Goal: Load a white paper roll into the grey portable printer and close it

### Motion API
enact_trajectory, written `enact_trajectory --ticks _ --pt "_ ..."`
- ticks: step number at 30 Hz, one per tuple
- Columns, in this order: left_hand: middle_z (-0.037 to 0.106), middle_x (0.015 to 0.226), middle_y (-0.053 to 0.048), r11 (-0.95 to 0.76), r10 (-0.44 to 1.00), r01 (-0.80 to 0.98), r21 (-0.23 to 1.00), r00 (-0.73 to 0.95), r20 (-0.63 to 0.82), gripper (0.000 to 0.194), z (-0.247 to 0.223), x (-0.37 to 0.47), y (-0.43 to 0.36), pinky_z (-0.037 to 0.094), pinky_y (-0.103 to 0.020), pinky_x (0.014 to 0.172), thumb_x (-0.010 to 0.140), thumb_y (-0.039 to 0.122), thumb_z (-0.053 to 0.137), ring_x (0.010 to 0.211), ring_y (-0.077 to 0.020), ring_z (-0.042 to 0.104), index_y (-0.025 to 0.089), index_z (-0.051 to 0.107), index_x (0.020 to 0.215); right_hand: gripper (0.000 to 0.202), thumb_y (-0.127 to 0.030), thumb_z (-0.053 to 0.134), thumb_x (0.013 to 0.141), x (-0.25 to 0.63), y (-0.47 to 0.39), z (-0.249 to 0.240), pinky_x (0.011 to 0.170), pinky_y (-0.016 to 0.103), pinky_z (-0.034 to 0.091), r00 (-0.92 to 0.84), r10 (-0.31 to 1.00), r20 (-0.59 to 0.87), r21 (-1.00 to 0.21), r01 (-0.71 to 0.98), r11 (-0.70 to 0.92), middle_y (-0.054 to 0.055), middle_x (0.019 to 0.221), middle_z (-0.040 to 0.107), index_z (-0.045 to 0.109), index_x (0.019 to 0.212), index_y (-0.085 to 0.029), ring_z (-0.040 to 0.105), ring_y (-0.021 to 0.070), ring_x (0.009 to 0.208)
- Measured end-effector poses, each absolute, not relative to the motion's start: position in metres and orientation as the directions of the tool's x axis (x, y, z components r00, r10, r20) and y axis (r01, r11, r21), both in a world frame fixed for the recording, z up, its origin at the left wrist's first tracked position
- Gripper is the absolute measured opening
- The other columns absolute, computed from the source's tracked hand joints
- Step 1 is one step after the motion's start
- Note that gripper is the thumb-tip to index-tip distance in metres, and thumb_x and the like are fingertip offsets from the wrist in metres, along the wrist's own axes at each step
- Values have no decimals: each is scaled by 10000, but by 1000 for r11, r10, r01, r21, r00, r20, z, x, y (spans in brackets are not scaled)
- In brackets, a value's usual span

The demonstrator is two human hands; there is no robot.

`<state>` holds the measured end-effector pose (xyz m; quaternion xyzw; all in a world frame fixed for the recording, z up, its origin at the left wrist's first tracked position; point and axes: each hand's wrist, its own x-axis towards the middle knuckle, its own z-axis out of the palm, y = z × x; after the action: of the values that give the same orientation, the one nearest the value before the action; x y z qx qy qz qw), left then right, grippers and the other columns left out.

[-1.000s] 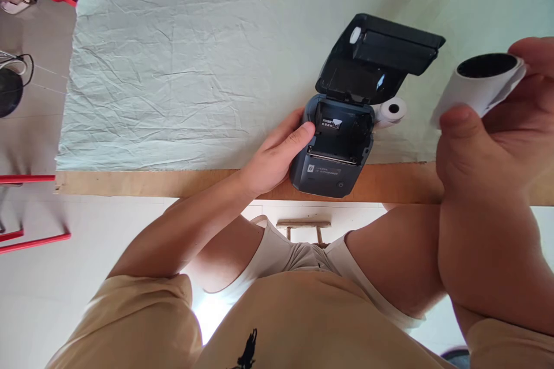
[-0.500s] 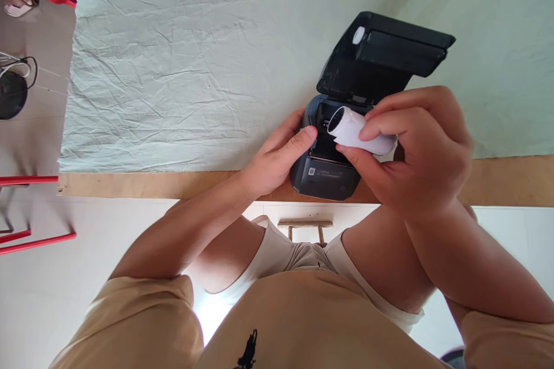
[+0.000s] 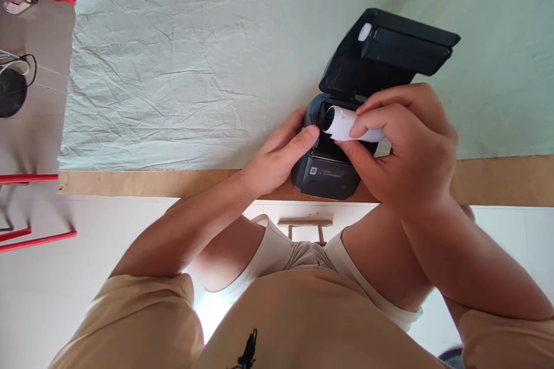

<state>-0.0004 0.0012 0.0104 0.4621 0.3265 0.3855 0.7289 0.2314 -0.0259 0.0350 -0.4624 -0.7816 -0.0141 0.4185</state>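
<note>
A small black printer [image 3: 325, 176] rests at the table's front edge, its hinged lid [image 3: 400, 46] raised and leaning away from me. My left hand [image 3: 283, 153] grips the printer's left side, thumb on top of the rim. Between the thumb and fingers of my right hand [image 3: 407, 144] is a white paper roll [image 3: 346, 123] with a dark hollow core. The roll is tilted at the printer's open compartment, its open end facing left. My right fingers cover part of the roll, and its far end is partly hidden.
A pale green wrinkled cloth [image 3: 186, 63] covers the table, with a bare wooden edge [image 3: 147, 183] in front. Red metal bars [image 3: 38, 242] and a round black object with cables [image 3: 12, 92] are at the left. A wooden stool [image 3: 305, 223] shows below the table.
My right hand has moved left and slightly away from me, bringing the roll lower into the printer's compartment. The printer and lid have shifted slightly to the right.
</note>
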Motion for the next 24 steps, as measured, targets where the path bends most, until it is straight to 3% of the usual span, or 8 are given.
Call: enact_trajectory --ticks 4,8,12,16,20,24 --pt "935 1518 -93 253 869 -245 936 483 -109 653 9 -1 1 675 -483 1298 1117 850 896 1542 -385 848 248 859 1368 143 -233 832 1180 226 -29 33 931 488 695 -193 770 608 -354 802 481 30 1198 943 784 1101 -342 907 289 1084" --pt "944 1502 -92 241 873 -242 940 476 -101 624 10 0 1 680 -479 1291 1133 830 891 1519 -378 860 239 861 1334 133 -216 779 1211 221 -30 31 949 451 635 -188 730 657 -324 804 498 -29 1090 954 784 1154 -336 891 235 951" --pt "955 1466 -95 281 868 -239 929 477 -140 671 13 2 1 716 -498 1237 1132 860 875 1468 -383 888 240 854 1387 200 -170 747 1223 221 -30 30 931 461 657 -165 712 682 -319 809 493 -43 1068 981 809 1290 -348 916 234 897" --pt "950 1468 -99 287 870 -241 927 470 -147 671 14 3 1 706 -499 1262 1109 867 894 1485 -387 880 240 858 1345 272 -84 791 1160 222 -32 34 882 470 656 -160 683 712 -310 802 511 -65 981 955 759 1201 -351 920 238 866" --pt "954 1395 -97 296 868 -238 925 472 -157 676 14 2 2 719 -491 1207 1103 883 880 1408 -374 891 240 850 1309 312 -40 824 1107 225 -36 42 811 454 574 -279 614 738 -253 730 635 -76 898 889 708 1129 -329 845 211 810" --pt "917 1502 -102 246 865 -223 943 490 -110 769 9 -2 3 708 -495 1248 1003 866 984 1502 -395 850 264 828 1457 297 -21 820 1114 230 -38 44 796 410 527 -442 556 703 -268 560 784 -90 903 874 745 1185 -300 780 161 775"
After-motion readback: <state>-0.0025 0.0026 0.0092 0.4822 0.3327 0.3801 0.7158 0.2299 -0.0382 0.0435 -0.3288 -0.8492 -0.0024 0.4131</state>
